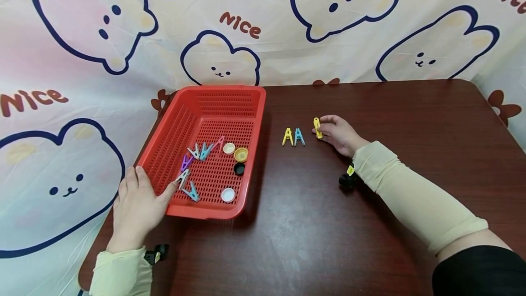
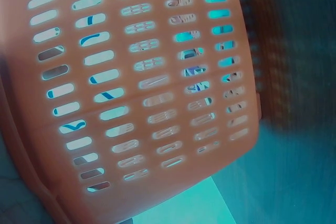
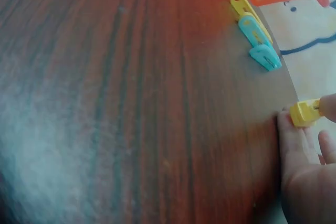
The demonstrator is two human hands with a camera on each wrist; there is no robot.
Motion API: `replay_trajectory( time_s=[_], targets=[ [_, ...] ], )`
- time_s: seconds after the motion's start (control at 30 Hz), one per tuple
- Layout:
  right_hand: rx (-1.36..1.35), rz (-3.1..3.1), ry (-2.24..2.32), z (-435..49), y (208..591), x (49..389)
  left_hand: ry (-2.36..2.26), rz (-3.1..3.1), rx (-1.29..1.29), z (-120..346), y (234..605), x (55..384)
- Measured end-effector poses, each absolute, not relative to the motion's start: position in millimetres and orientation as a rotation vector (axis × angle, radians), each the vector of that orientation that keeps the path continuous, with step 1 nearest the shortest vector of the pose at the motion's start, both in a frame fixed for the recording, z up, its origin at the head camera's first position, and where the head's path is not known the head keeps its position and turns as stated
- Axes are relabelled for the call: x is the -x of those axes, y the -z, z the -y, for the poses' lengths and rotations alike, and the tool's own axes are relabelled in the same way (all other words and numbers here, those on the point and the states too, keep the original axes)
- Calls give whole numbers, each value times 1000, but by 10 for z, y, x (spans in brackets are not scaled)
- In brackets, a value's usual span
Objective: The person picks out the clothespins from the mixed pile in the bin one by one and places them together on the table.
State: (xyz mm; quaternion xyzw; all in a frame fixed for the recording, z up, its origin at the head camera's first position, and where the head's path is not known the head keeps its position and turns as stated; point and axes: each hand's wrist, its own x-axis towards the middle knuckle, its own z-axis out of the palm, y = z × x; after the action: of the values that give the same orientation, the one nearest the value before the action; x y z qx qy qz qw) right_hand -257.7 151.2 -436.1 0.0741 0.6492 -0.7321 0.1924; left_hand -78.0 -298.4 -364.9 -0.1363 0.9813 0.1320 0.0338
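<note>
My right hand [image 1: 339, 134] pinches a yellow clothespin [image 1: 317, 128] between thumb and fingers, over the right part of the table. To its left, a second yellow clothespin [image 1: 288, 136] and a blue clothespin [image 1: 299, 137] stand side by side with legs spread; both also show in the right wrist view. My left hand [image 1: 137, 207] holds the red basket [image 1: 263, 118] at its near left corner, thumb over the rim and fingers along the outside. Several clothespins, such as a purple one [image 1: 186, 162] and a pink one [image 1: 219, 142], lie inside the basket.
Also in the basket are several round caps, among them a yellow one [image 1: 241, 154], a black one [image 1: 239, 168] and a white one [image 1: 228, 195]. The brown table [image 1: 312, 232] meets a printed cloth [image 1: 279, 58] at its back and left sides.
</note>
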Motion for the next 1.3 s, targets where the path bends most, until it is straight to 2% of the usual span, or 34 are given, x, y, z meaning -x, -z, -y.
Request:
replay_trajectory(
  time_s=[0.33,0.4,0.57,0.67,1.13,1.3],
  targets=[
    [-39,-2139,1841,-1441,4359,2532,-404,-3011,419,2984,3653,777],
    [124,-2336,1639,-1461,4344,2536,-412,-3015,415,2984,3657,777],
    [815,-2774,878,-1558,4348,2614,-424,-3030,407,2995,3678,767],
    [1039,-2792,639,-1592,4354,2651,-421,-3033,409,2994,3678,765],
    [877,-2895,540,-1635,4275,2656,-414,-3009,431,2982,3655,774],
    [931,-2899,555,-1607,4276,2658,-415,-3005,438,2983,3659,777]
  ],
)
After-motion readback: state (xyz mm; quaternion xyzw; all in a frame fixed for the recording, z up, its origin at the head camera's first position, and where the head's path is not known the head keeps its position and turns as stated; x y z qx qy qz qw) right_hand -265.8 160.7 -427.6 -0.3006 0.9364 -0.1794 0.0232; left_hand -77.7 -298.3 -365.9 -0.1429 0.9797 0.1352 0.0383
